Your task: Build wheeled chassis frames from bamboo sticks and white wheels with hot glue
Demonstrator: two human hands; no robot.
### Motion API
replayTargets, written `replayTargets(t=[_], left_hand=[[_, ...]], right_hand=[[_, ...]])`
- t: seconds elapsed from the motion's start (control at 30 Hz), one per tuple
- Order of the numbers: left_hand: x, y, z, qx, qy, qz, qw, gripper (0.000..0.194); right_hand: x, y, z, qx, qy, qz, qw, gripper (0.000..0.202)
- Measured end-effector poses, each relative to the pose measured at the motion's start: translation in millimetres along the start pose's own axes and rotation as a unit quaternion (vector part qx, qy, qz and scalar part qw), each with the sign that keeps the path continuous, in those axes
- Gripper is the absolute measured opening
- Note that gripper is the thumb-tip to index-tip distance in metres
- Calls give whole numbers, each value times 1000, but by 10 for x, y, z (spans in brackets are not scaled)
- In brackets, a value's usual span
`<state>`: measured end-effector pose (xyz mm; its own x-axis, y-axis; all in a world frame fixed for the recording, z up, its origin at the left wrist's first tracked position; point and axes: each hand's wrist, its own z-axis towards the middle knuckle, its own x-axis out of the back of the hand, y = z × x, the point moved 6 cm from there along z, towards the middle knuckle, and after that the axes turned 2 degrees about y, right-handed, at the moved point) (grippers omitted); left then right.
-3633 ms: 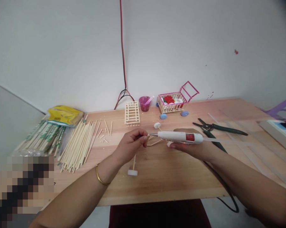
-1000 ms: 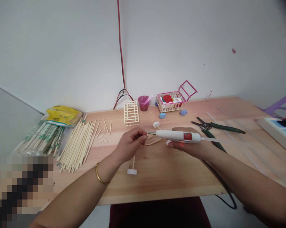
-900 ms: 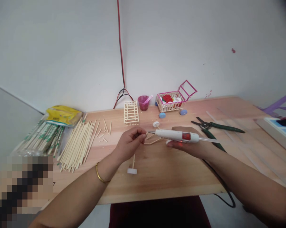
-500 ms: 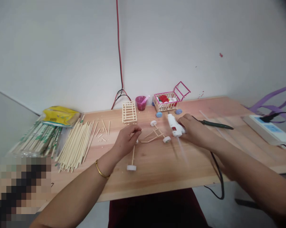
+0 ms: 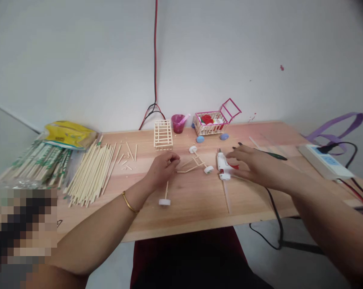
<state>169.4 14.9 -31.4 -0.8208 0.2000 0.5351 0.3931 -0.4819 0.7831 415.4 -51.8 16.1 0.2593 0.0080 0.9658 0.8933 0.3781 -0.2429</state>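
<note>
My left hand is closed, thumb and fingertips pinched together; whatever they may hold is hidden. Below it lies a wooden stick axle with a white wheel at its near end, the far end covered by the hand. My right hand is open, fingers spread just beside a white hot glue gun. The glue gun lies on the table, nozzle pointing away, a clear glue stick sticking out of its back. Between the hands rests a small stick frame with white wheels.
Loose wooden sticks and bagged sticks lie at left under a yellow packet. Behind stand a stick basket, a purple cup and a wheeled pink-trimmed cart. Green-handled pliers and a power strip are at right.
My right hand has let go of the glue gun and spread its fingers; the gun now lies on the table. My left hand stays pinched in nearly the same place.
</note>
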Motion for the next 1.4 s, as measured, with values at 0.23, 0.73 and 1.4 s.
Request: replayTargets(t=[0.23,0.73,1.4], left_hand=[[45,-7,-8,11,13,7,1000,8],[12,-35,28,23,6,6,1000,9],[-23,-55,21,24,-12,-17,999,8]], right_hand=[[-363,-682,704,94,20,-49,994,15],[-443,-572,870,148,82,91,981,7],[-398,-528,857,137,99,195,966,6]])
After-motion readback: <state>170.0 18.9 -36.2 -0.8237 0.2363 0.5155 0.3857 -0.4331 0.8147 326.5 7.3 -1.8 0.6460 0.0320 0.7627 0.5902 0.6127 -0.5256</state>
